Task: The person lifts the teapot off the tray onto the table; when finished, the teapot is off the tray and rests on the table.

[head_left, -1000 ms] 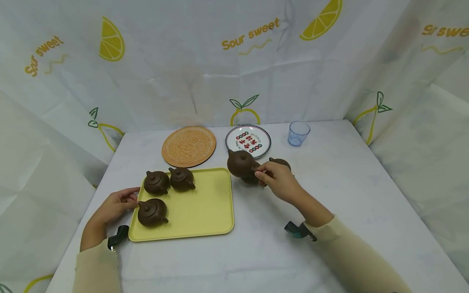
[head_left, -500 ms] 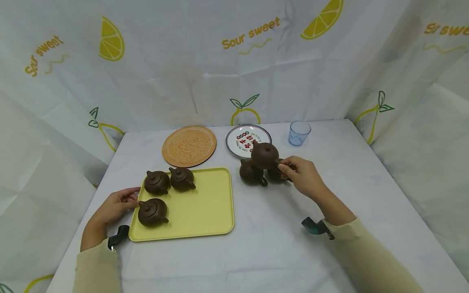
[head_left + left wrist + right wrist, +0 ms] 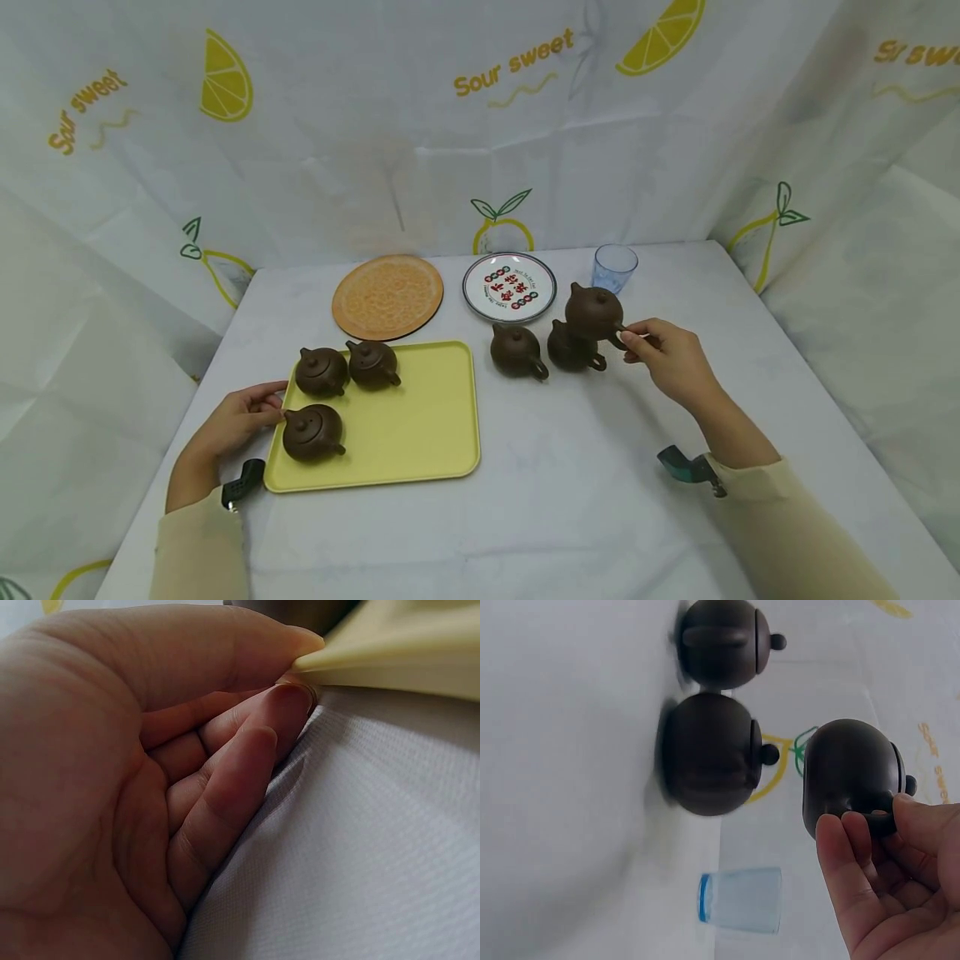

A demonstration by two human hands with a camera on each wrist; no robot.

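Observation:
My right hand [image 3: 675, 358] pinches the handle of a dark brown teapot [image 3: 594, 313], held up off the table. In the right wrist view this teapot [image 3: 851, 776] hangs level, its lid on. Below and left of it in the head view, two similar teapots, a middle one [image 3: 572, 348] and a left one [image 3: 515, 352], stand side by side on the table. My left hand [image 3: 234, 423] grips the left rim of a yellow tray [image 3: 412, 433], thumb on top and fingertips at the underside in the left wrist view. Three more brown teapots [image 3: 312, 433] stand on the tray's left half.
Behind the tray lies a round orange-brown mat [image 3: 387, 297]. A white plate [image 3: 510, 287] with red lettering sits at the back middle. A blue-tinted glass [image 3: 614, 267] stands at the back right, partly covered by the held teapot. A white printed cloth [image 3: 322, 150] hangs behind the table.
My right hand has carried the teapot to the right, from near the tray, past the two standing teapots, to in front of the glass. My left hand has stayed at the tray rim.

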